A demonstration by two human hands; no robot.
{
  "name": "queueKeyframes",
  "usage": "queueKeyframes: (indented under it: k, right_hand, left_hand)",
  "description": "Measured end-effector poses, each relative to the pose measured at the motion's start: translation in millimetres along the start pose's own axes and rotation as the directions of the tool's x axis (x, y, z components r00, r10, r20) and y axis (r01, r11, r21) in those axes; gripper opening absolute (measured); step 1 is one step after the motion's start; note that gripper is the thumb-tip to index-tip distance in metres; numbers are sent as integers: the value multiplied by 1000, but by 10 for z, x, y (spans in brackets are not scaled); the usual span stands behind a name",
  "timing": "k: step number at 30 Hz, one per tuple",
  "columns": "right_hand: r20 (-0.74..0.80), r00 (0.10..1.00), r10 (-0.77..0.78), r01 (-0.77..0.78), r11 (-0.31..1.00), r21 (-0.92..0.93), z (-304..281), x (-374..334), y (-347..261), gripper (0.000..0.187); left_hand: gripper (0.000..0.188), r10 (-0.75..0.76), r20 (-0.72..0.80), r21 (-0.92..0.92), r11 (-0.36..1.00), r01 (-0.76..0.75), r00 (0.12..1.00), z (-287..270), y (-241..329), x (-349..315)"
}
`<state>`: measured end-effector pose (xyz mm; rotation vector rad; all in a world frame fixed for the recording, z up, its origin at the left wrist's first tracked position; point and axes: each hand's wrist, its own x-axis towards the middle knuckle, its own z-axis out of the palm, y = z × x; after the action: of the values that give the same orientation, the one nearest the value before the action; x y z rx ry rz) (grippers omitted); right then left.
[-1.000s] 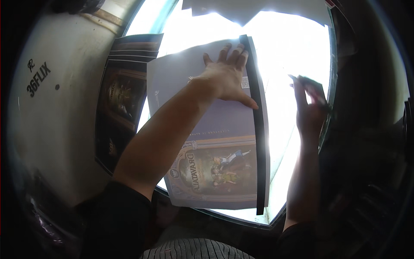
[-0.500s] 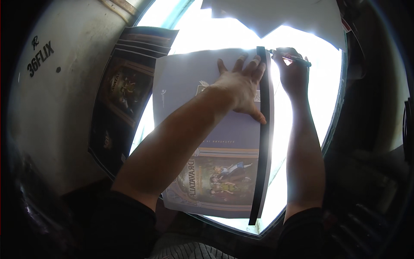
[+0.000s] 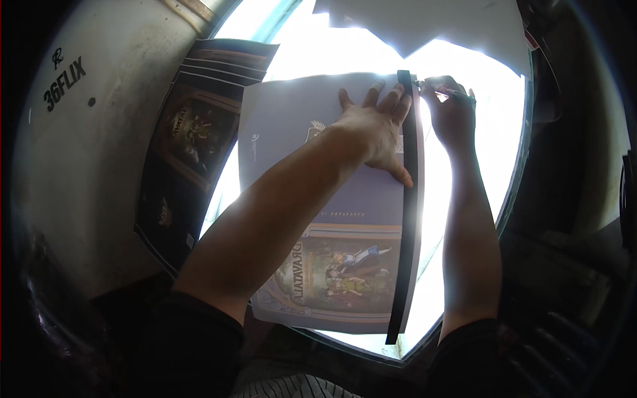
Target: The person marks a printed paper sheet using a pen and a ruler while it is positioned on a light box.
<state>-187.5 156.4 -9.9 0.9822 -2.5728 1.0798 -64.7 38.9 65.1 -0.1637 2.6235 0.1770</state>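
Note:
A large printed sheet (image 3: 358, 192), its picture showing through mirrored, lies on a brightly lit glass panel (image 3: 491, 126). Along its right side runs a long black straightedge (image 3: 403, 265), reaching past the sheet at both ends. My left hand (image 3: 375, 129) is spread open, palm down on the sheet, with fingertips and thumb at the straightedge. My right hand (image 3: 451, 109) is closed in a pinch round a slim pen-like tool (image 3: 456, 95). The tool's tip sits just right of the straightedge's far end; whether it is a pen or a knife cannot be made out.
Several dark printed sheets (image 3: 199, 132) lie overlapped at the left, past the panel's edge. Pale sheets (image 3: 424, 23) cover the far end of the panel. A stained, light-coloured surface (image 3: 86, 172) with black lettering stands further left.
My right hand and the tool's tip have come slightly nearer along the straightedge. My left hand stays spread on the sheet. The whole view has shifted a little.

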Motion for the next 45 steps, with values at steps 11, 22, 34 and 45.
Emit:
queueKeyframes:
  k: [11,22,34,45]
  right_hand:
    - [177,983,51,-57,998,32,-978,-1700,-551,11]
    - [278,919,279,-283,959,-26,-1925,-3618,-1108,17]
    - [55,877,477,-462,870,-172,-1903,-4046,-1250,66]
    - [-38,610,791,-786,611,92,-1812,-4104,-1059,74]
  left_hand:
    - [144,-38,-121,94,994,49,992,149,-24,32]
    - [143,-194,121,186,968,170,973,-76,333,8]
    - [142,-65,-74,136,988,75,995,146,103,-45]
    - [112,137,-382,76,990,-117,914,1141,464,-810]
